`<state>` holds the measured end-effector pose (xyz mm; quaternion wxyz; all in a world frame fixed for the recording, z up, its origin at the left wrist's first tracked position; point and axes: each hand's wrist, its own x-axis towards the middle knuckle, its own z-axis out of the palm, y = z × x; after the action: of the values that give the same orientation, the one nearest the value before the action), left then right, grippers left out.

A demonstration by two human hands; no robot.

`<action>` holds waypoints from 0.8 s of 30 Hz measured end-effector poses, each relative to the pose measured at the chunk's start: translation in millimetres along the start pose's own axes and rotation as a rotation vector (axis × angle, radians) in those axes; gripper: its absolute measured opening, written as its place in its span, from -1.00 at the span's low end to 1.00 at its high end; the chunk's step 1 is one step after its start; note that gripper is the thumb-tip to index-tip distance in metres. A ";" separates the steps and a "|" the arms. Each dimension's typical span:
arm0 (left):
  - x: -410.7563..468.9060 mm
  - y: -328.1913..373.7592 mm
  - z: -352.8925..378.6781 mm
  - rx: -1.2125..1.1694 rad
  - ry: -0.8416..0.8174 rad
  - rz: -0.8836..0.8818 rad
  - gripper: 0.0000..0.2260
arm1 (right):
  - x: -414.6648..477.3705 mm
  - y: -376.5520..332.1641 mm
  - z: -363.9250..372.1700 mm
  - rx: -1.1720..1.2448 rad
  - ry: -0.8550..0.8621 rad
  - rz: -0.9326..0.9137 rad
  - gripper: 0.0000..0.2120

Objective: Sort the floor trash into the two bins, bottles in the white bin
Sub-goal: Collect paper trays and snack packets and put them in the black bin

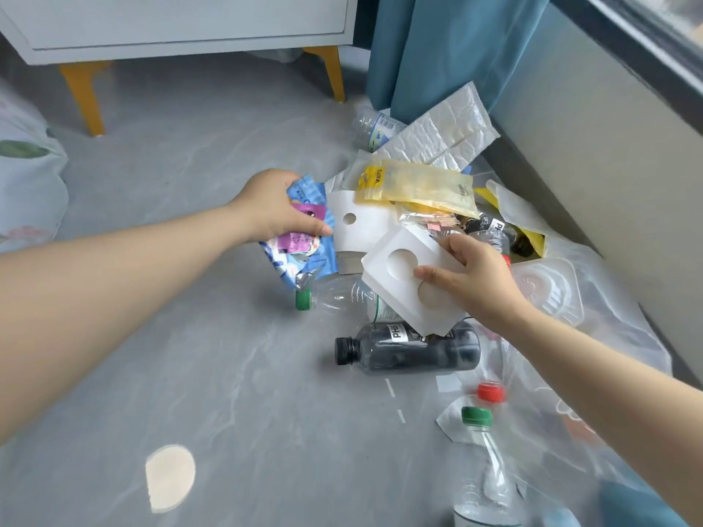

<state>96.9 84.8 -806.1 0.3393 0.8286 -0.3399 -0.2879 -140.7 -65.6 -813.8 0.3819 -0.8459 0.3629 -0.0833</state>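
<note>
The trash lies heaped on the floor (190, 336) by the wall, paper and plastic mixed with bottles. The left hand (274, 207) grips a bunch of blue wrappers (300, 252) at the heap's left edge, fingers curled over them and thumb across the front. The right hand (475, 279) pinches a white tray (395, 275) with round hollows by its right side and holds it tilted above the bottles.

Just under the tray lie a clear bottle (338, 296) with a green cap and a dark bottle (411, 349) with a black cap, both on their sides. Another clear bottle (374, 127) lies at the far side by the curtain (437, 51), and a green-capped bottle (483, 462) and a red cap (492, 391) lie nearer, at the lower right. A yellow pouch (418, 184), a white card (353, 226) with a hole and a silver mailer (445, 131) top the heap.

The step in hand looks like gathering non-bottle trash, one piece in each hand. Neither bin is in view, so the next move calls for turning to find them and dropping both pieces in the bin that is not white. All the bottles remain on the floor, so the sorting seems early. The wrappers are loose and may slip from the bunch on the way.
</note>
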 end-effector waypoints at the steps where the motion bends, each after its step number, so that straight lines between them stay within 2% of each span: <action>1: 3.0 5.1 4.8 0.004 -0.001 0.010 -0.71 | -0.6 0.8 -1.6 -0.002 -0.003 0.011 -0.71; 4: 15.2 12.5 21.2 0.049 -0.004 0.035 -0.67 | -2.0 3.0 -6.5 -0.023 -0.009 0.028 -0.73; 6: 23.0 11.6 29.6 0.158 -0.004 0.054 -0.64 | -2.7 1.9 -8.4 -0.051 -0.030 0.024 -0.72; 11: 39.8 14.7 46.6 0.298 -0.090 0.101 -0.32 | 19.3 -3.1 -29.2 -0.141 0.043 -0.026 -0.74; 13: 40.9 15.2 52.3 0.335 -0.109 0.100 -0.26 | 36.9 -6.0 -38.4 -0.231 0.077 -0.057 -0.75; 17: 38.8 7.9 58.4 0.391 -0.051 0.083 -0.53 | 63.8 -6.3 -43.7 -0.387 0.076 -0.150 -0.72; 21: 32.8 0.4 57.4 0.390 -0.016 0.094 -0.49 | 75.9 -6.2 -36.1 -0.476 -0.010 -0.219 -0.60; 24: 29.8 -3.5 55.8 0.393 -0.004 0.092 -0.45 | 79.1 -6.7 -26.7 -0.536 -0.078 -0.175 -0.46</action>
<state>76.6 43.6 -849.9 0.1830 0.8618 -0.4278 -0.2019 -91.0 -131.9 -801.3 0.1496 -0.9473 0.2828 0.0159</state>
